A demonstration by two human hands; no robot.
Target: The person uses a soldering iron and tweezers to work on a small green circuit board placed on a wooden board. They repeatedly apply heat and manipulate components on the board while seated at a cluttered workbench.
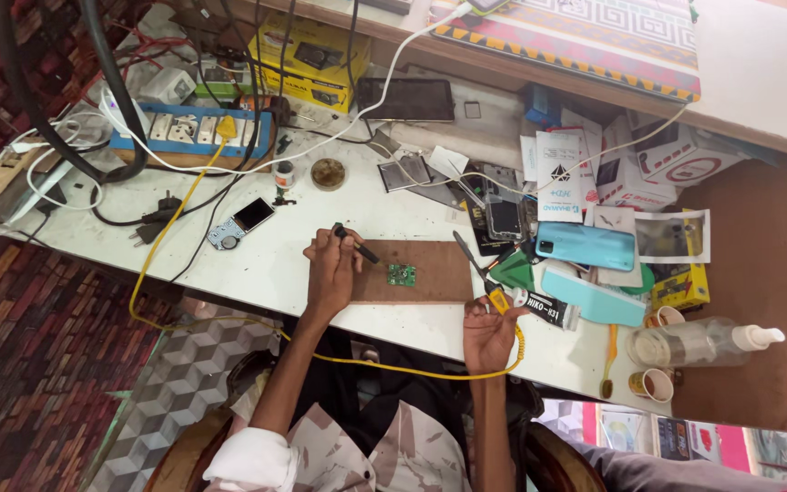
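While the left hand [332,264] grips a dark tool [357,244], the right hand [487,326] clasps a soldering iron [477,266]. Small green circuit board [401,274] on the desk [266,264]: light, stiff, likely fragile. Best held by its edges.

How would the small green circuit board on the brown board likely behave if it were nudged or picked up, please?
The small green circuit board looks thin and flat, so it is probably light and stiff. It lies loose on the brown board, with no clamp visible, so a nudge would likely slide it. Its tiny parts suggest it is fragile.
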